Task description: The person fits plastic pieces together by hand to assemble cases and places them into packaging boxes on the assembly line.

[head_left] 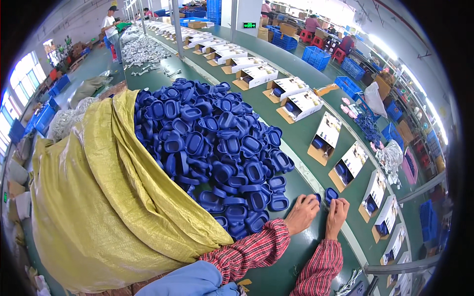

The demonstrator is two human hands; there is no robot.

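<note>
A large heap of blue plastic cup-shaped parts [212, 148] spills from a yellow woven sack [98, 197] onto the green table [296, 246]. My left hand [302, 213] rests at the heap's right edge, fingers curled on a small blue part [317, 198]. My right hand [337, 214] is right beside it, fingers touching another blue part [330, 194]. Both forearms wear red plaid sleeves. The two hands nearly touch each other.
A green conveyor belt [296, 138] runs along the right, carrying a row of open cardboard boxes [323, 135] with blue parts inside. Blue crates [316, 56] and seated people are farther right. A person [111, 29] stands at the far end beside a pile of silver parts [143, 49].
</note>
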